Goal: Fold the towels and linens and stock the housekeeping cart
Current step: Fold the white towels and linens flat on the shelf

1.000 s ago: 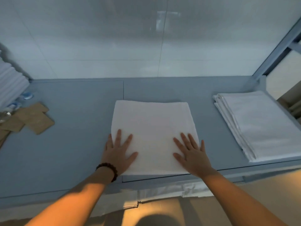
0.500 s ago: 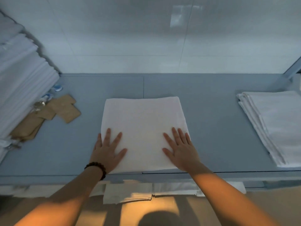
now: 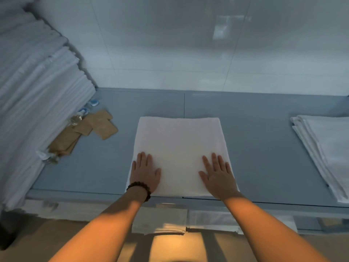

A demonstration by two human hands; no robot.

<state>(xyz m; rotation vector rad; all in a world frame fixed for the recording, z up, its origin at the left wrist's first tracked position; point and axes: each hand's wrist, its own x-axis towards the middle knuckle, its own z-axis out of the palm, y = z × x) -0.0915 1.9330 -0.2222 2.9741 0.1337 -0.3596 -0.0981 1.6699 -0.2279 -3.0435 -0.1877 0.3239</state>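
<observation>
Lying square and smooth, white folded towel [image 3: 179,148] — left hand [image 3: 144,175], right hand [image 3: 219,177] pressing flat, fingers straight.

The towel [image 3: 179,154] in the middle is white terry cloth, matt and a bit nubby. The sheets [image 3: 330,148] on the right look like smoother, flatter cloth. The shelf top [image 3: 255,138] is smooth matt blue-grey, painted metal by the look of it. The far wall [image 3: 170,44] is glossy tile. The packets [image 3: 103,125] on the left are matt brown paper.
</observation>
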